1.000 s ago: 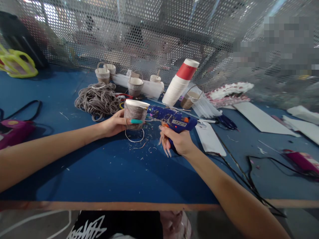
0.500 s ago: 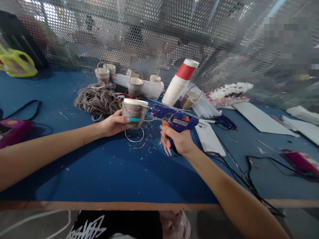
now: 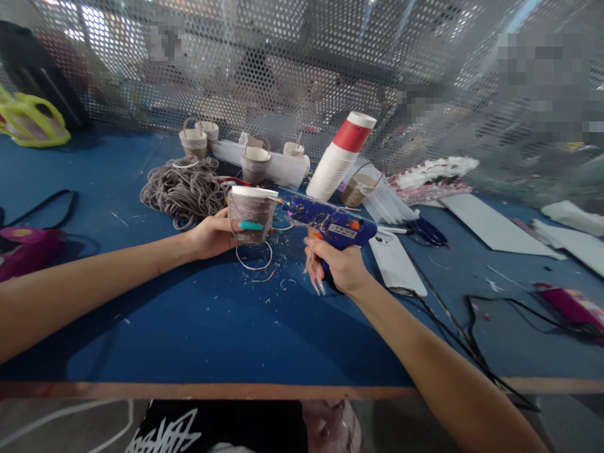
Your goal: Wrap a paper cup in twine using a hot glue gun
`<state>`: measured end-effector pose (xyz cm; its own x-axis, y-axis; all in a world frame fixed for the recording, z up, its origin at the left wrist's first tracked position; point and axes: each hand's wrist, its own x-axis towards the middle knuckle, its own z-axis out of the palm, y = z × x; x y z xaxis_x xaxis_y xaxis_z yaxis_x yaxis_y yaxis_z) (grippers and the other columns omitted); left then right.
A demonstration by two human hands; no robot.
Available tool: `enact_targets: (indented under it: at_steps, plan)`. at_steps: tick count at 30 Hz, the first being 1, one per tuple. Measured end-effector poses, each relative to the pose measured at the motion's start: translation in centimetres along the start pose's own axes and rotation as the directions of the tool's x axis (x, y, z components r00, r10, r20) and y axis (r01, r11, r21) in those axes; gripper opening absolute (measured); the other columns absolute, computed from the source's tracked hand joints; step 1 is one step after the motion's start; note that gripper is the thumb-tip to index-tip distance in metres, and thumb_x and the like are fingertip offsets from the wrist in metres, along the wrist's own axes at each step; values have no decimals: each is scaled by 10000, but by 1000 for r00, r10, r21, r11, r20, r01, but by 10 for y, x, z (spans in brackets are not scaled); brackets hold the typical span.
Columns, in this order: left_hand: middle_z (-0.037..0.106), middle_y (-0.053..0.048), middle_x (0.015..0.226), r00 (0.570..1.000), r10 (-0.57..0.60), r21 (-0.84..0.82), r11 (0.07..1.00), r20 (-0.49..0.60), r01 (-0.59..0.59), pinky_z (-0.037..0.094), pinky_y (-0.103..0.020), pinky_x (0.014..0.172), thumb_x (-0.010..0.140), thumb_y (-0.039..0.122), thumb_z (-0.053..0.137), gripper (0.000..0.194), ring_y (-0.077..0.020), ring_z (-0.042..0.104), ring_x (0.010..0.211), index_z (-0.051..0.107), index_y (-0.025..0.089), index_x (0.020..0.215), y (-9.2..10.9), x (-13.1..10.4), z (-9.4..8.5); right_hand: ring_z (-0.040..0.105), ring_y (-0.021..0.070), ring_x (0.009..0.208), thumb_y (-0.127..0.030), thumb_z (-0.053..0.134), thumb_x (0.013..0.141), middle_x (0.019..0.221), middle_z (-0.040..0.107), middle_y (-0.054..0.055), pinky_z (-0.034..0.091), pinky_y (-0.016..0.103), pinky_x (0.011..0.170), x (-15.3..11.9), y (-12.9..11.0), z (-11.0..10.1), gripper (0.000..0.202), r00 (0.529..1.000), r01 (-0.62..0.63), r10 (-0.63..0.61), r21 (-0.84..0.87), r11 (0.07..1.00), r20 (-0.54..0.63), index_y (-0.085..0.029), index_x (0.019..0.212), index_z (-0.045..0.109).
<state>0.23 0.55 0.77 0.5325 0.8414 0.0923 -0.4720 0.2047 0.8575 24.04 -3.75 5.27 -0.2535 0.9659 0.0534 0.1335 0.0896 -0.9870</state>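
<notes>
- The cord-wrapped cup (image 3: 251, 212) has been shifted slightly left, above the counter (image 3: 189, 333).
- It is grasped by the fingers of the left hand (image 3: 212, 236).
- The glue gun (image 3: 325, 220) is clenched in the right hand (image 3: 342, 264), nozzle near the rim.
- Beyond, a cord pile (image 3: 186, 189) is seen.

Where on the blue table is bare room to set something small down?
The table looks open between the left forearm and right forearm, bar small scraps, and between the yellow item and gray cord bundle. Crowded: behind the wrapped cup and blue glue gun, with stacked paper cups and glue sticks.
</notes>
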Motion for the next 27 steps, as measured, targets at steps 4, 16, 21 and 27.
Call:
enact_targets:
  at_steps: [4,16,21,27]
  plan:
    - [771,-56,1031,1000,0,16,1000,-4,0,523,-471,1003,549,265,798,531,-289,725,996,713,213,1070,-1,0,-2,439,86,256,-365,631,696,300,464,-80,413,244,333,0,-1,0,241,1000,-7,7,10,1000,4,-251,531,497]
    - [755,-59,1035,1000,17,43,999,-11,-17,475,-541,1046,573,258,729,624,-313,706,1033,644,217,1191,0,-1,-1,435,82,269,-370,649,692,297,449,-80,406,231,330,1,-2,-1,264,1000,-12,12,24,1000,12,-250,523,485]
    - [760,-29,1027,1000,-1,-4,1000,-7,1,516,-457,1004,577,255,745,727,-272,721,1009,602,241,1289,2,-1,1,413,78,251,-363,640,686,303,450,-87,400,234,312,1,-2,-1,246,1000,-25,26,25,999,-2,-252,532,484]
    - [769,-29,1021,1000,-9,-51,999,9,9,541,-422,966,568,224,741,760,-249,728,972,590,238,1313,3,-2,1,406,77,251,-362,619,688,301,450,-81,394,234,313,2,-1,-2,253,1000,3,-3,7,1000,2,-256,516,467]
